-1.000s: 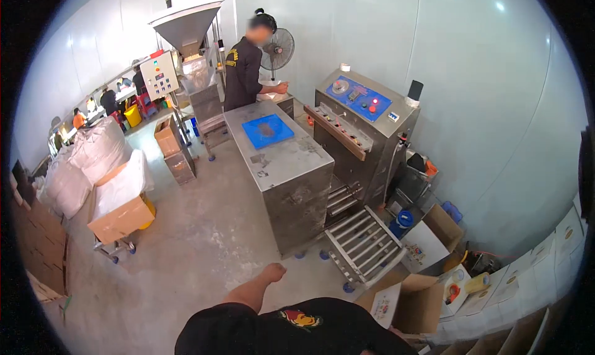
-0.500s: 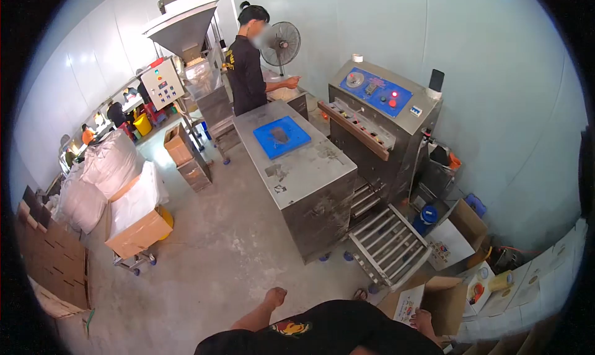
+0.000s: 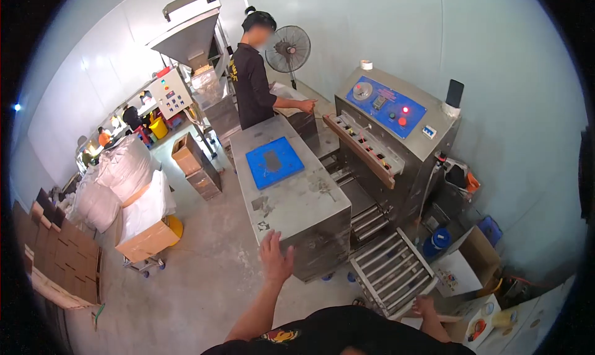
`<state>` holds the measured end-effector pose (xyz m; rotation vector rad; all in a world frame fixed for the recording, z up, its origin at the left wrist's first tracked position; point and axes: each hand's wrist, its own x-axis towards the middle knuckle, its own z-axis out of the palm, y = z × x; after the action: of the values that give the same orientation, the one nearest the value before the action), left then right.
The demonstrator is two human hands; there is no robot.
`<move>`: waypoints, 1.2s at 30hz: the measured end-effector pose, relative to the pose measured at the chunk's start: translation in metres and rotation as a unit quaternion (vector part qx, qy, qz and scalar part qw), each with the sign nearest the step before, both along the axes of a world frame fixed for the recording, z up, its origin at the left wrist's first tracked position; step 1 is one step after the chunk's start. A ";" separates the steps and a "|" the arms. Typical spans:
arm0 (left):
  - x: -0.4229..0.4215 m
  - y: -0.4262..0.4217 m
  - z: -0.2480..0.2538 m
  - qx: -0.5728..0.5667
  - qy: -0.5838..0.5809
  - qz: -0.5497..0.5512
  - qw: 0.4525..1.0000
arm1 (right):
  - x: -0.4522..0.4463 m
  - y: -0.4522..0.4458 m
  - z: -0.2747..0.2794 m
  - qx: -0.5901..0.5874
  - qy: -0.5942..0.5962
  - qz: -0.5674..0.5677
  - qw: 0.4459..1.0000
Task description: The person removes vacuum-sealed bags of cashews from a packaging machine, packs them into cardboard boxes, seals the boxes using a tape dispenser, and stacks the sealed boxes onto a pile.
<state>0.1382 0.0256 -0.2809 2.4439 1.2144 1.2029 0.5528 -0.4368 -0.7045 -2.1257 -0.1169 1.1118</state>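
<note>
My left hand (image 3: 276,257) is raised, fingers spread and holding nothing, in front of the near corner of the steel table (image 3: 297,212). On the table lies a blue square board (image 3: 291,150) with a worn grey patch in its middle. My right hand (image 3: 424,306) is low on the right, beside the end of the roller conveyor (image 3: 392,271). Its fingers are small and blurred, so I cannot tell whether they grip anything. Close to that hand, partly hidden by the forearm, is a brown carton (image 3: 455,306).
A co-worker (image 3: 253,76) in black stands beyond the table, near a fan (image 3: 289,48). The control machine (image 3: 387,116) stands right of the table. An open carton (image 3: 465,265) and a blue bucket (image 3: 437,240) sit at right. Sacks (image 3: 124,163) and stacked cardboard (image 3: 65,256) are at left.
My left hand has risen and opened towards the table. My right hand has moved from the printed carton flap to beside the conveyor end. The co-worker's arm has lowered slightly.
</note>
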 end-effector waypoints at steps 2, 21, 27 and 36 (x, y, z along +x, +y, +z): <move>0.029 0.012 0.019 0.044 0.013 0.014 0.999 | 0.061 0.004 -0.069 0.151 -0.214 0.291 0.920; 0.021 0.023 0.004 -0.139 0.138 -0.219 0.956 | -0.002 0.212 0.067 0.138 0.207 0.129 0.960; 0.007 0.034 -0.120 -0.378 0.185 -0.341 0.841 | -0.060 0.279 0.132 0.083 0.129 0.292 0.944; -0.049 0.038 -0.244 -0.395 0.312 -0.347 0.791 | -0.060 0.323 0.190 0.048 0.055 0.402 0.913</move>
<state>0.0890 0.0639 -0.5249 2.2309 0.5616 -0.3160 0.4927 -0.1136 -0.5147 -1.9410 -1.0467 1.6290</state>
